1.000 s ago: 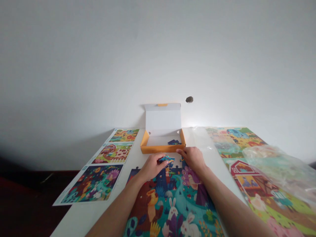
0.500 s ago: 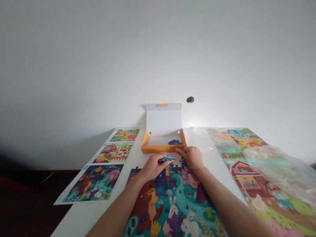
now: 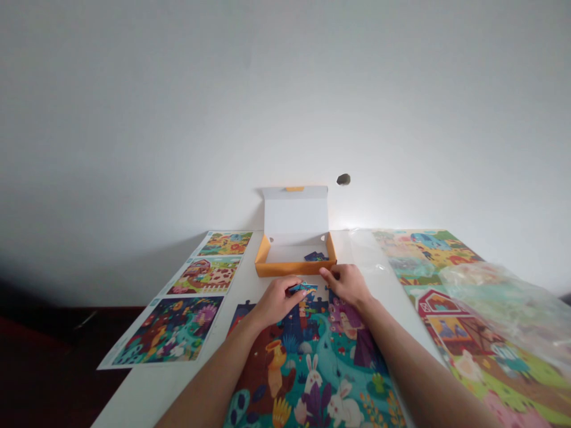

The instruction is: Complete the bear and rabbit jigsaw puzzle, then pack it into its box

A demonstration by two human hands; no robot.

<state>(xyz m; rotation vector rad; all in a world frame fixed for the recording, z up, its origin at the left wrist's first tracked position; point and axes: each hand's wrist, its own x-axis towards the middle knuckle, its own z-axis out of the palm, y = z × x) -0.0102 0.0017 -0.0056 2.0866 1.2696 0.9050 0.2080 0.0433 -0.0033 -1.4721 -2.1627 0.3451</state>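
A forest-animal jigsaw puzzle (image 3: 321, 356), mostly joined, lies in front of me with rabbits near its lower edge. My left hand (image 3: 282, 298) pinches a blue puzzle piece (image 3: 307, 288) just above the puzzle's far edge; whether it is one piece or a small stack is unclear. At the puzzle's far right corner rests my right hand (image 3: 348, 284), its fingers curled and its thumb near the box front. Anything under those fingers is hidden. Right behind both hands stands an open orange box (image 3: 294, 270) with a few dark puzzle pieces (image 3: 316, 257) inside.
A sheet with three printed pictures (image 3: 203, 276) lies on the left of the white table (image 3: 129, 398). On the right are assembled-looking farm and animal pictures (image 3: 464, 351), partly covered by a clear plastic bag (image 3: 499, 297). A wall with a hole (image 3: 343, 179) rises behind.
My right hand has shifted slightly, its thumb a little to the right. My left hand stays almost still with the puzzle piece.
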